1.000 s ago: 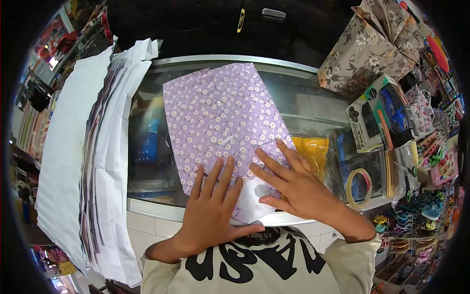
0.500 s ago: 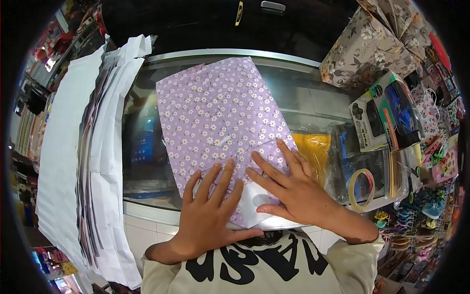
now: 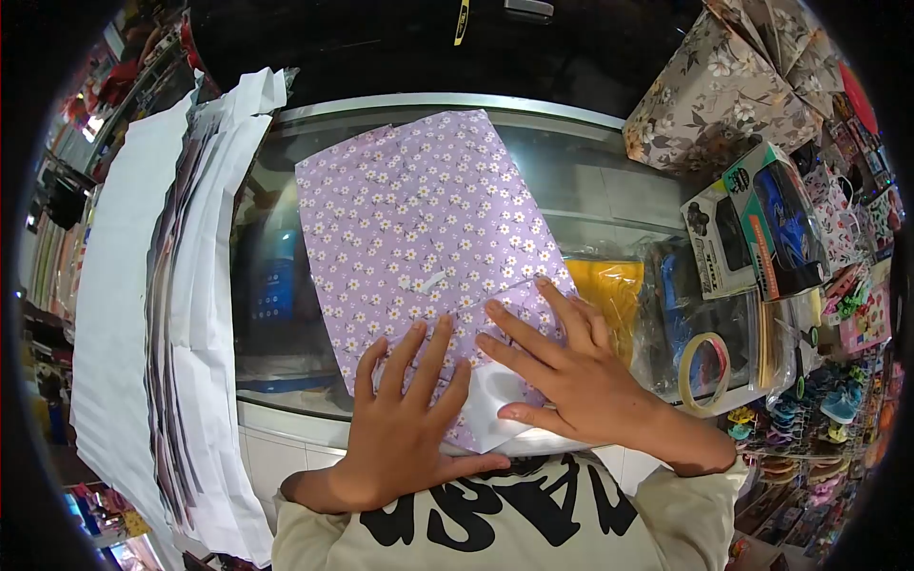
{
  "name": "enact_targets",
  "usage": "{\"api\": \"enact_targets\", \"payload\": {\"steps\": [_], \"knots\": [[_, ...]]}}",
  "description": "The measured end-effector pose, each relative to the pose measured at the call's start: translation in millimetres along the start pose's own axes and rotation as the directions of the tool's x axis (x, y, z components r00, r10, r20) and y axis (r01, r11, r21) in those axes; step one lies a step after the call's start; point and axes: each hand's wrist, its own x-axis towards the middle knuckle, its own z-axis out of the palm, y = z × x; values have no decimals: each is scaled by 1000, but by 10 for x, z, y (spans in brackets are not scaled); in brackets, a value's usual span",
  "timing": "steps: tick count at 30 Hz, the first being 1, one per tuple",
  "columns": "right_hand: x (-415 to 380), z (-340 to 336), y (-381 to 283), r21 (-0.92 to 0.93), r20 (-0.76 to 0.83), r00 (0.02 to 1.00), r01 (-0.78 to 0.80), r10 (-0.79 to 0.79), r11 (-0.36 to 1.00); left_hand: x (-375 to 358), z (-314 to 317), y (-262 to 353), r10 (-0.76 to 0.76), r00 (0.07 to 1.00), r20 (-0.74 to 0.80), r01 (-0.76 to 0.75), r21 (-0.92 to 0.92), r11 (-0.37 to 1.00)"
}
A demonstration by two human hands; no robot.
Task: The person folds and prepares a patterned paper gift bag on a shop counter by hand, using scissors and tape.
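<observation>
Purple wrapping paper (image 3: 409, 219) printed with white daisies lies on a glass counter (image 3: 590, 214). Both hands rest on its near part. My left hand (image 3: 405, 419) is spread, its fingertips pressing near a fold at the lower left. On the right side, my right hand (image 3: 576, 371) lies with fingers apart, fingertips along a slanting folded edge. Between the hands a white patch of the paper's underside shows. A small strip of clear tape (image 3: 422, 283) appears stuck on the paper's middle. Whatever may lie under the paper is hidden.
Tall stacked white paper sheets (image 3: 205, 381) stand at the left. To the right are a yellow plastic-wrapped packet (image 3: 609, 295), a tape roll (image 3: 703, 369) and boxed toys (image 3: 776, 224). A flower-patterned wrapped package (image 3: 719, 90) sits at the back right.
The purple paper has shifted very slightly left. Both hands keep nearly the same place, fingers still spread on it.
</observation>
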Motion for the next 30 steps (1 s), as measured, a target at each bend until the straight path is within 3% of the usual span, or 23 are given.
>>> {"api": "enact_targets", "payload": {"steps": [2,5,14,17,21,24,25,28,30], "knots": [[6,-12,10,42,11,999,-43,43,998,7,9,-10,7,1000,-12,-7,3,1000],[34,-26,-49,-44,1,1000,29,-29,999,5,17,-2,16,999,-28,-16,8,1000],[48,100,-89,69,-52,996,-62,66,996,0,28,-4,29,998,-59,-29,2,1000],[70,82,-28,49,-97,989,-103,107,993,-30,61,-17,42,996,-80,-42,7,999],[66,88,-1,-120,-200,972,-147,122,982,-47,113,-31,59,991,-121,-57,22,998],[48,-35,108,-57,-78,959,-277,272,959,-70,134,-28,72,986,-152,-67,34,997],[38,-2,129,-60,-130,966,-233,224,971,-75,150,-28,73,984,-160,-69,34,997],[50,-10,191,316,-152,939,-250,309,915,-85,179,-24,78,982,-173,-76,22,997],[36,-28,173,239,-241,933,-209,266,948,-97,175,-9,75,984,-164,-72,22,997]]}}
